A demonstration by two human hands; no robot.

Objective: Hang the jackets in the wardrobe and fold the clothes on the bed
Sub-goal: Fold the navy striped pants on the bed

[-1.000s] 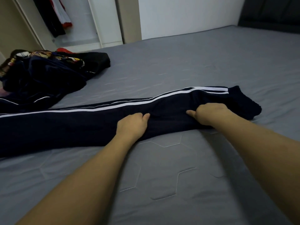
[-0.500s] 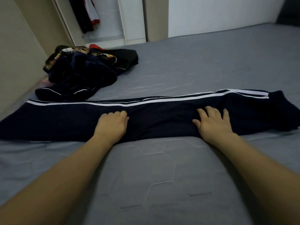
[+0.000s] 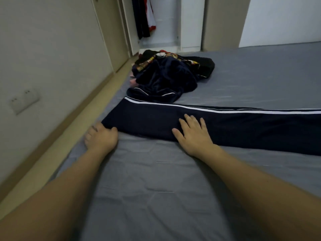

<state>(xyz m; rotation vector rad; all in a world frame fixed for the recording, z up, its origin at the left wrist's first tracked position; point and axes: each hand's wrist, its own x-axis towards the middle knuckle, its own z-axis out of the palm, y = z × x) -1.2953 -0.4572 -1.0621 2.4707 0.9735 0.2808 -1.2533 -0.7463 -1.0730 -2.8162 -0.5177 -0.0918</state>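
Navy track pants (image 3: 234, 126) with white side stripes lie stretched flat across the grey bed (image 3: 173, 188), running off the right edge of view. My left hand (image 3: 101, 137) is at the pants' left end by the bed's edge, fingers curled around the near corner of the fabric. My right hand (image 3: 193, 133) lies flat, fingers spread, on the pants a little to the right. A heap of dark clothes (image 3: 170, 75) with colourful prints sits behind the pants. The open wardrobe (image 3: 161, 23) at the back holds hanging jackets (image 3: 144, 16).
A beige wall (image 3: 43, 58) with a socket plate (image 3: 24, 100) runs close along the bed's left side, with a narrow strip of floor between. A white wall and a beige panel stand behind the bed.
The view and both hands have slid left along the pants. My left hand went from resting mid-leg to the left end, where it now grips the corner. My right hand stays flat.
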